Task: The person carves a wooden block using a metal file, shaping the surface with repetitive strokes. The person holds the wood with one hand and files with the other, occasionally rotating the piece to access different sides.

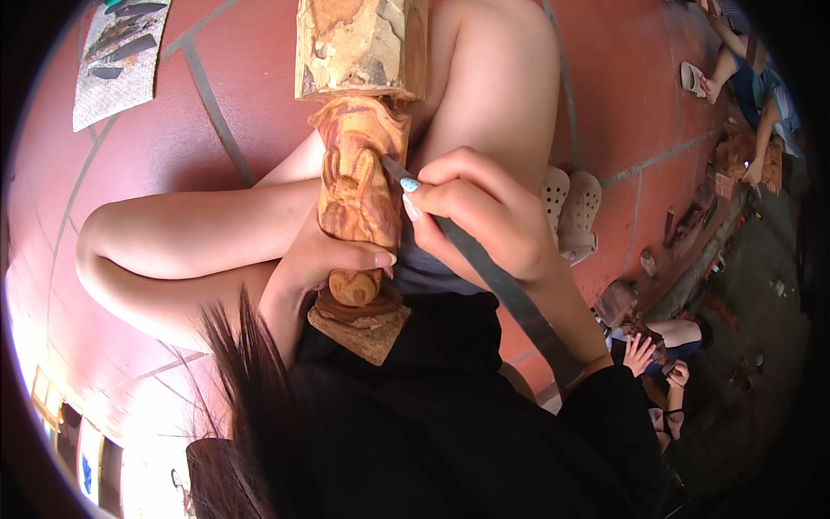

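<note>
One carved wooden piece lies over the legs, its long axis running away from the torso, bark-covered end outermost. The left hand wraps its grip round the nearer half; the right hand grips one metal tool. Two clogs stand rightward.

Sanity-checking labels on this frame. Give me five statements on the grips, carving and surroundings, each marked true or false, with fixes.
1. The right grip holds a tool. True.
2. The left grip is empty. False: it holds the carving.
3. The tool's tip is at the carving. True.
4. The clogs are left of the carving. False: they are to its right.
5. The mat at upper left has dark pieces on it. True.
</note>
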`<state>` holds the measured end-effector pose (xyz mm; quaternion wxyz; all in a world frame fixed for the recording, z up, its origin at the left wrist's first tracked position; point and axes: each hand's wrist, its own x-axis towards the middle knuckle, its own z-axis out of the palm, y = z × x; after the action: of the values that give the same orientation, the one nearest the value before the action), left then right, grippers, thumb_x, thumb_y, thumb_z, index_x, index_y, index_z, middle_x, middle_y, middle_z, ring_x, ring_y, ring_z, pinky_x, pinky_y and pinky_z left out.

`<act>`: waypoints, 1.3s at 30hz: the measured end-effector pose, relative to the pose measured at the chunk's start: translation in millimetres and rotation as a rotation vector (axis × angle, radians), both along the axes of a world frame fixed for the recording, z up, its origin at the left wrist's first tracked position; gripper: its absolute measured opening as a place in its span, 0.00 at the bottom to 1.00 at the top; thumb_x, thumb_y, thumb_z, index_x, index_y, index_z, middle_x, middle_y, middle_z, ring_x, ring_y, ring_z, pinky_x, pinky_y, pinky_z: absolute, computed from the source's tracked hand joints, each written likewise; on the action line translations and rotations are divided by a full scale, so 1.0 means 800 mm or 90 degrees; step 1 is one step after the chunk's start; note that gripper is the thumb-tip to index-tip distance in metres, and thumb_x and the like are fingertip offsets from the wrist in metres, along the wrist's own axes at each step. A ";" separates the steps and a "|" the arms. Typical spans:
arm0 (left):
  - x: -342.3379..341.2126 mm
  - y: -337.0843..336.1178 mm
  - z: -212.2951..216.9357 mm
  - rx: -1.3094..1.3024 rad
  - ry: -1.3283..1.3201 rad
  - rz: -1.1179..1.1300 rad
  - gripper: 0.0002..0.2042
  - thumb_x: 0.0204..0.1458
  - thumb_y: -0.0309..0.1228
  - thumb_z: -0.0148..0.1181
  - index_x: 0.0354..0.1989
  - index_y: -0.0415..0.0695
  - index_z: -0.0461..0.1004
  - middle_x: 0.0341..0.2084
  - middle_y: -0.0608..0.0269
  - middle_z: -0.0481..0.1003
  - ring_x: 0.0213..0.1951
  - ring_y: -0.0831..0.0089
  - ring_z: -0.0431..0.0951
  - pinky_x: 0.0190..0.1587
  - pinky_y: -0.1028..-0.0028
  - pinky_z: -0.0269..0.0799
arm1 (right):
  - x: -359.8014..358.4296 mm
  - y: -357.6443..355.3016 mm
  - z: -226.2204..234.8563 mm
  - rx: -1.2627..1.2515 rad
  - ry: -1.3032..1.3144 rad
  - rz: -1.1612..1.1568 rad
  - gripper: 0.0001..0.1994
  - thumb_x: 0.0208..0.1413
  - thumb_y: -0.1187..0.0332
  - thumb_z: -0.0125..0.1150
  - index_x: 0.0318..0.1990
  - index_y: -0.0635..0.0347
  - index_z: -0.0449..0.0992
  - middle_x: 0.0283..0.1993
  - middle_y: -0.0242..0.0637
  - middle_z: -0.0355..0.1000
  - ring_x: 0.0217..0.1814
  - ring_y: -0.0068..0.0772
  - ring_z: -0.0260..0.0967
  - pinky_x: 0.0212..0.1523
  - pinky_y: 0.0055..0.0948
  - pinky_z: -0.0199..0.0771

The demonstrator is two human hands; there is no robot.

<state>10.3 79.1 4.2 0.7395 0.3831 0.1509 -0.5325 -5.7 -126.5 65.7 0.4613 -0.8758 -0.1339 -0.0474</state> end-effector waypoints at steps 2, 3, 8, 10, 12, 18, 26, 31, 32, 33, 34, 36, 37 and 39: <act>0.001 0.002 0.001 0.001 0.004 -0.007 0.33 0.32 0.18 0.70 0.53 0.38 0.66 0.38 0.63 0.73 0.40 0.73 0.75 0.42 0.72 0.74 | -0.004 -0.001 -0.002 0.013 0.020 0.016 0.08 0.43 0.84 0.66 0.30 0.67 0.72 0.30 0.39 0.70 0.27 0.34 0.71 0.28 0.28 0.71; 0.001 0.003 0.001 0.001 0.008 -0.012 0.33 0.32 0.18 0.70 0.53 0.39 0.66 0.39 0.63 0.73 0.42 0.73 0.74 0.45 0.73 0.73 | -0.008 -0.002 -0.002 0.019 0.030 0.023 0.08 0.43 0.84 0.66 0.30 0.67 0.73 0.30 0.39 0.70 0.27 0.34 0.71 0.28 0.28 0.71; -0.003 0.006 0.001 0.034 0.002 -0.012 0.35 0.31 0.19 0.71 0.54 0.40 0.66 0.41 0.64 0.73 0.44 0.73 0.73 0.47 0.72 0.71 | 0.000 0.000 0.004 0.034 0.022 0.004 0.09 0.43 0.84 0.65 0.31 0.66 0.73 0.32 0.39 0.70 0.29 0.34 0.71 0.29 0.27 0.71; -0.002 0.005 0.000 0.031 0.007 -0.010 0.35 0.31 0.19 0.72 0.54 0.40 0.66 0.41 0.64 0.73 0.44 0.73 0.73 0.48 0.72 0.71 | 0.001 0.003 -0.004 0.041 -0.005 -0.006 0.08 0.42 0.83 0.66 0.28 0.64 0.71 0.30 0.37 0.68 0.25 0.33 0.68 0.25 0.28 0.68; -0.003 0.004 0.000 0.030 0.004 -0.020 0.36 0.30 0.20 0.72 0.55 0.40 0.66 0.41 0.64 0.73 0.45 0.73 0.73 0.48 0.72 0.71 | -0.008 0.003 -0.008 0.038 -0.006 -0.012 0.08 0.42 0.82 0.65 0.26 0.63 0.70 0.29 0.36 0.67 0.23 0.33 0.67 0.23 0.29 0.67; -0.006 0.008 -0.002 0.030 0.005 -0.009 0.36 0.30 0.20 0.72 0.55 0.40 0.65 0.42 0.64 0.73 0.46 0.72 0.73 0.50 0.72 0.70 | -0.004 0.004 -0.002 0.051 0.004 -0.008 0.08 0.43 0.84 0.65 0.30 0.66 0.72 0.30 0.39 0.70 0.26 0.33 0.70 0.27 0.27 0.69; 0.000 0.009 -0.009 -0.072 -0.010 -0.005 0.26 0.31 0.23 0.70 0.44 0.35 0.69 0.31 0.56 0.74 0.29 0.67 0.78 0.32 0.70 0.76 | -0.022 -0.008 0.010 0.089 0.046 -0.018 0.06 0.44 0.83 0.65 0.28 0.66 0.74 0.29 0.38 0.71 0.23 0.30 0.68 0.24 0.26 0.67; -0.011 0.003 -0.009 -0.177 0.026 0.046 0.32 0.29 0.25 0.71 0.47 0.32 0.65 0.30 0.52 0.72 0.24 0.66 0.77 0.27 0.70 0.76 | -0.021 -0.033 0.024 0.302 0.098 -0.077 0.07 0.47 0.84 0.62 0.34 0.67 0.76 0.33 0.42 0.72 0.27 0.23 0.68 0.28 0.21 0.66; -0.012 -0.001 -0.004 -0.198 0.042 0.072 0.32 0.29 0.24 0.71 0.48 0.31 0.64 0.29 0.51 0.71 0.24 0.66 0.77 0.26 0.70 0.76 | -0.019 -0.034 0.027 0.316 0.114 -0.075 0.07 0.46 0.85 0.61 0.34 0.67 0.75 0.33 0.42 0.71 0.27 0.23 0.68 0.28 0.21 0.67; -0.011 -0.002 -0.002 -0.220 0.059 0.100 0.33 0.30 0.24 0.71 0.48 0.31 0.63 0.29 0.50 0.71 0.23 0.66 0.77 0.25 0.70 0.76 | -0.015 -0.034 0.032 0.330 0.131 -0.072 0.08 0.46 0.85 0.61 0.35 0.67 0.75 0.33 0.42 0.71 0.28 0.23 0.68 0.28 0.21 0.67; -0.013 -0.003 -0.009 -0.266 0.073 0.104 0.34 0.31 0.22 0.70 0.50 0.29 0.61 0.28 0.48 0.70 0.23 0.66 0.77 0.24 0.70 0.77 | -0.015 -0.034 0.037 0.335 0.147 -0.074 0.08 0.46 0.85 0.61 0.35 0.66 0.75 0.34 0.41 0.71 0.28 0.23 0.68 0.29 0.20 0.67; -0.017 -0.005 -0.018 -0.338 0.102 0.107 0.33 0.32 0.21 0.70 0.50 0.28 0.61 0.28 0.47 0.70 0.23 0.65 0.77 0.24 0.70 0.77 | -0.017 -0.029 0.041 0.320 0.137 -0.092 0.09 0.46 0.85 0.61 0.35 0.66 0.76 0.33 0.41 0.71 0.28 0.23 0.68 0.29 0.21 0.67; -0.017 -0.002 -0.014 -0.361 0.111 0.116 0.33 0.32 0.20 0.70 0.50 0.28 0.60 0.28 0.46 0.70 0.23 0.65 0.77 0.24 0.70 0.77 | -0.013 -0.025 0.042 0.318 0.132 -0.086 0.09 0.45 0.85 0.62 0.35 0.66 0.76 0.33 0.41 0.71 0.28 0.24 0.68 0.28 0.21 0.67; -0.010 0.001 -0.009 -0.433 0.051 0.053 0.29 0.33 0.19 0.69 0.47 0.28 0.63 0.26 0.50 0.73 0.24 0.67 0.78 0.25 0.73 0.77 | -0.008 -0.017 0.047 0.304 0.121 -0.072 0.10 0.45 0.85 0.62 0.35 0.66 0.76 0.32 0.41 0.71 0.27 0.24 0.68 0.28 0.21 0.67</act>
<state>2.4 80.2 -3.0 0.8396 0.0868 0.0091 -0.5362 -12.0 -140.2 103.4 0.6618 -0.7490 -0.0255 -0.0207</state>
